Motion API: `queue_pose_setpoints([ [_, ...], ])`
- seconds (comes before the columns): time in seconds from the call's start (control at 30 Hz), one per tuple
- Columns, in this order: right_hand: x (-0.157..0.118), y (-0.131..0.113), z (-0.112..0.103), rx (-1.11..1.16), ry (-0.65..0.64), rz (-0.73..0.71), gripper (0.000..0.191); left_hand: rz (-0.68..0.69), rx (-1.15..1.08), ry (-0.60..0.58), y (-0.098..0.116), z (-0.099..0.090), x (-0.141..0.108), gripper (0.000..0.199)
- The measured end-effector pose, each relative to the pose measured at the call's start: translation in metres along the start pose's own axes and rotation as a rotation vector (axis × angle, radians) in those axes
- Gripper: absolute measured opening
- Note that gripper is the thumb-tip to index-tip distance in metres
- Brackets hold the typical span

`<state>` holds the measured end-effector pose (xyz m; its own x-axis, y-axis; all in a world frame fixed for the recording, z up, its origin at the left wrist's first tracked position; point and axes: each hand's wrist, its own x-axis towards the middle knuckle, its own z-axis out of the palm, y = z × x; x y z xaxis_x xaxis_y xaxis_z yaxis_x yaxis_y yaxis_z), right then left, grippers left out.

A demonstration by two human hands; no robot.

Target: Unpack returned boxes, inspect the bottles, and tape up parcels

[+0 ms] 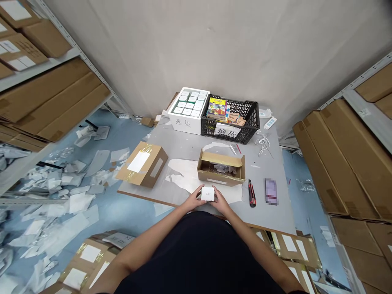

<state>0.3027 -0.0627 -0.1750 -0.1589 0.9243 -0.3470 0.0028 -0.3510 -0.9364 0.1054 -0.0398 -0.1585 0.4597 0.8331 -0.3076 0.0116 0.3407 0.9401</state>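
A small white box (pixel 207 194) with dark print on its top is held between my two hands at the table's front edge. My left hand (pixel 195 199) grips its left side, and my right hand (pixel 220 201) grips the right side. Just beyond it stands an opened cardboard box (pixel 221 178) with crumpled packing material inside. A red and black utility knife (pixel 252 193) lies to the right of that carton. At the left of the table sits a closed, taped cardboard box (pixel 143 164) with a white label.
At the back, a white foam box (pixel 185 125) holds several small white boxes beside a black plastic crate (pixel 251 116) of books. A white cable (pixel 262 141) and a blurred purple item (pixel 271 192) lie at right. Shelves of cartons flank the table (pixel 183 147); paper scraps litter the floor.
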Motion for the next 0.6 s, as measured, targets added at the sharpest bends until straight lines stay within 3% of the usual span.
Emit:
queue_pose_setpoints([
  [0.23, -0.019, -0.031, -0.005, -0.104, -0.014, -0.074, 0.076, -0.009, 0.141, 0.080, 0.040, 0.014, -0.028, 0.093],
  [0.47, -0.051, -0.106, -0.018, -0.264, -0.185, -0.218, 0.070, 0.051, 0.317, 0.192, 0.105, 0.041, -0.070, 0.083],
  [0.6, -0.068, -0.152, -0.028, -0.335, -0.241, -0.304, 0.076, 0.106, 0.368, 0.251, 0.144, 0.061, -0.093, 0.082],
])
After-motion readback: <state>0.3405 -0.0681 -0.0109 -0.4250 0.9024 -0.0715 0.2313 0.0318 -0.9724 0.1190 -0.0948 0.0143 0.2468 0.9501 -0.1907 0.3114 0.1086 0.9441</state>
